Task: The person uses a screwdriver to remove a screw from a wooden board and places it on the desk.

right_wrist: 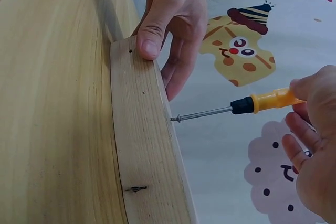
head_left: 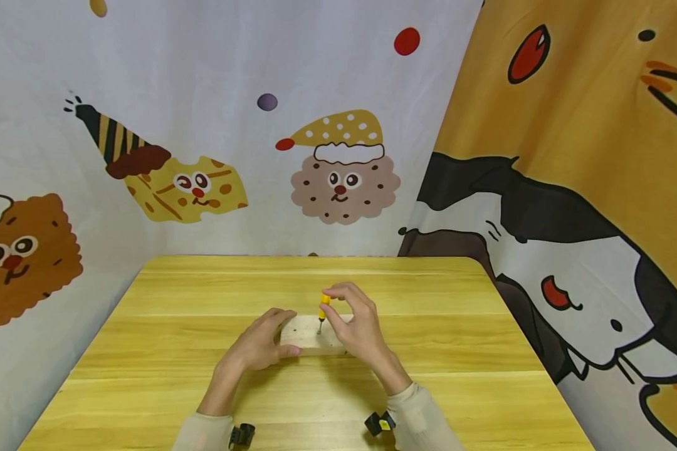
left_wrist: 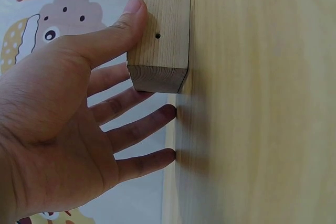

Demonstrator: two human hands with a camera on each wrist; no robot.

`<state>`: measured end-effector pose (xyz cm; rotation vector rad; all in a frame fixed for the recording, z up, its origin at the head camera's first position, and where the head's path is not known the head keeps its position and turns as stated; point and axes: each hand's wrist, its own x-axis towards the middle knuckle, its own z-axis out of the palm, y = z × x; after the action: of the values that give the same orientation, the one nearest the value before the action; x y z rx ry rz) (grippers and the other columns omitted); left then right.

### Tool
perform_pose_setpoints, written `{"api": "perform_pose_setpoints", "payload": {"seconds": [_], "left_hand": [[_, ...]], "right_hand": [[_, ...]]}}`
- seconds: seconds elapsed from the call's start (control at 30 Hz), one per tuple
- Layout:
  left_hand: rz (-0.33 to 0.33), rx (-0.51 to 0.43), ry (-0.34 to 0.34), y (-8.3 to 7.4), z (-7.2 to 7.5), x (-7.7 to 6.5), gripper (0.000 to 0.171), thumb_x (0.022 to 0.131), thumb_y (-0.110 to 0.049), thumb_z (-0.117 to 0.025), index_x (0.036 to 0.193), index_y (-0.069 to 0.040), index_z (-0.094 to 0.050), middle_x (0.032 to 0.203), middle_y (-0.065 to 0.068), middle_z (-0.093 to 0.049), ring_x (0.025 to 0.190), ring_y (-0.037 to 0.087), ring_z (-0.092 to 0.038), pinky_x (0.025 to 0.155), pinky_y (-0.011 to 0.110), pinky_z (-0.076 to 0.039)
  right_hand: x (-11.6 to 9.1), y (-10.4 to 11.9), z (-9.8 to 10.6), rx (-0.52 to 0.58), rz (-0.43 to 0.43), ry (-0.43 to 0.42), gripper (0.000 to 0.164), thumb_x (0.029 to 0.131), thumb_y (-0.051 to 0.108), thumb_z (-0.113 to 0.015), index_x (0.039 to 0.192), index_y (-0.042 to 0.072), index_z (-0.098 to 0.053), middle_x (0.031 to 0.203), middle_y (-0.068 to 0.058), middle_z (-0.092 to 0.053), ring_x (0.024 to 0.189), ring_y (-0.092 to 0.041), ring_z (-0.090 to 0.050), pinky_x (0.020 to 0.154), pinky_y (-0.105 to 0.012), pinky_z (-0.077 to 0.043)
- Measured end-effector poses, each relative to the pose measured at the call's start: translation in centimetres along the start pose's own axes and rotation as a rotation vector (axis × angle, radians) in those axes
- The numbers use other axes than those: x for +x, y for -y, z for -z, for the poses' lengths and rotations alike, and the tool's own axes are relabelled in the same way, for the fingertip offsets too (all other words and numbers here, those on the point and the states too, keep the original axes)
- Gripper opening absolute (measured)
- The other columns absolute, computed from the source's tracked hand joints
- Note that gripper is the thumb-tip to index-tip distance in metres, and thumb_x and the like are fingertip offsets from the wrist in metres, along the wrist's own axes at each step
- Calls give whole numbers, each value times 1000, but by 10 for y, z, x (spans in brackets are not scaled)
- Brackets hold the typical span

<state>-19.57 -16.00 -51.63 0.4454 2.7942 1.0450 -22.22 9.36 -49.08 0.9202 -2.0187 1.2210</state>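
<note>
A pale wooden block [head_left: 307, 343] lies on the table. My left hand [head_left: 264, 341] grips its left end, the thumb against the near side and some fingers behind it; the outer fingertips reach the tabletop in the left wrist view. My right hand [head_left: 363, 326] pinches the yellow handle of a screwdriver [head_left: 324, 304] between thumb and fingers. The screwdriver stands nearly upright over the block, its metal shaft pointing down. At its tip a small screw [right_wrist: 176, 119] meets the block's top face. A small dark hole shows near the block's left end.
The wood-grain table [head_left: 446, 338] extends around the block on all sides. Behind it hangs a white curtain [head_left: 214, 81] with cartoon prints, and a yellow one is at the right. A small black camera [head_left: 379, 424] sits at the right wrist, another [head_left: 242, 434] at the left.
</note>
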Motion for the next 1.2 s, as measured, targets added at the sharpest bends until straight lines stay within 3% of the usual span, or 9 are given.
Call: {"api": "perform_pose_setpoints", "payload": {"seconds": [0.2,0.43,0.8,1.2], "left_hand": [[4,-7,-1,0,0,-1,82,94,-38,-94,162,-7,-59,161,18,-62,148,47,-61,120,70,-53],[3,-3,-4,-1,1,0,82,94,-38,-95,161,-7,-60,160,18,-62,148,46,-62,120,69,-53],[7,-5,-1,2,-2,1,82,95,-36,-93,163,-7,-59,161,18,-62,148,46,-62,120,70,-53],[14,0,-5,1,-1,1,82,94,-37,-94,162,-7,-59,161,18,-62,149,46,-61,121,69,-53]], "right_hand": [[-1,2,1,-5,-27,20,30,99,-5,-83,127,5,-80,124,-13,-82,110,-29,-79,94,-35,-68],[-1,1,0,-2,6,14,31,100,-12,-77,128,1,-79,124,-15,-82,109,-30,-80,88,-38,-70],[-1,0,-1,19,0,9,31,95,-4,-87,123,6,-78,115,-10,-76,105,-27,-77,90,-43,-69],[-2,0,-1,7,5,12,32,99,-8,-81,128,5,-78,123,-13,-81,109,-28,-78,92,-35,-68]]}}
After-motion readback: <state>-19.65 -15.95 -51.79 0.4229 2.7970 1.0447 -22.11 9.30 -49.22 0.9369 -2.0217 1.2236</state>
